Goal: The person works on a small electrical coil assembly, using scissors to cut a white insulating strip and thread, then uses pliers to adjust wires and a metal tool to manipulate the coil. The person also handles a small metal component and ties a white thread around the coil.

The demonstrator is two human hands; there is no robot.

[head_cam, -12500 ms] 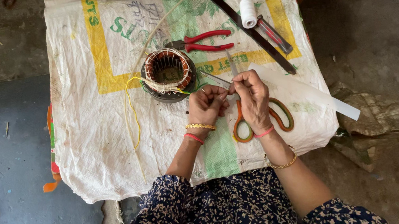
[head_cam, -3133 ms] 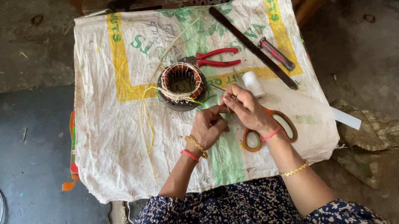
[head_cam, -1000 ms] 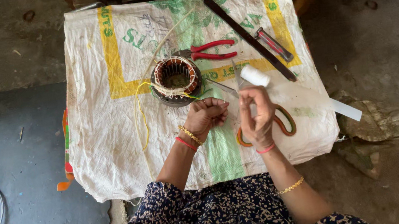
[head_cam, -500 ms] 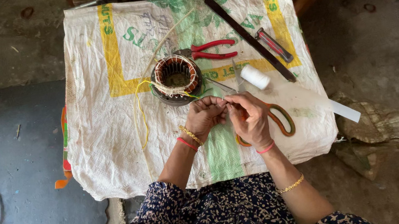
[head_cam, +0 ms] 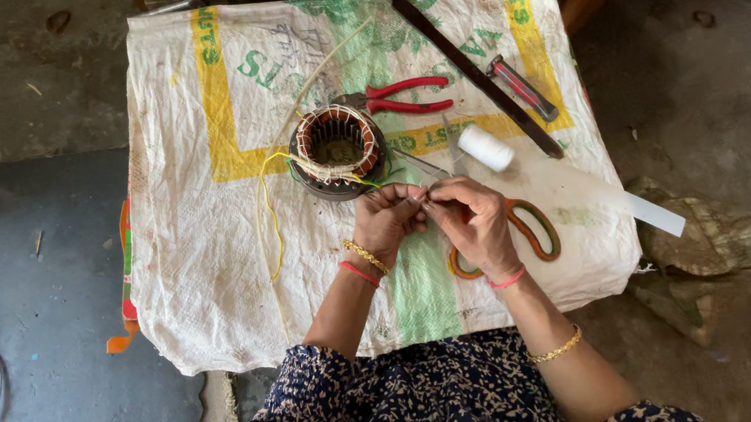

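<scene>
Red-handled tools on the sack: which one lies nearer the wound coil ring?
The pliers, just right of the ring. The red-handled screwdriver lies farther right, beyond the long dark bar.

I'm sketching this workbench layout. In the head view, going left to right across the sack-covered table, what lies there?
Yellow wire → wound motor stator → left hand → right hand → white thread spool → red-handled screwdriver → white paper strip.

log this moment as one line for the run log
left hand: pinching wire | right hand: pinching same wire | stator: on sack | spool, pliers: idle
</scene>
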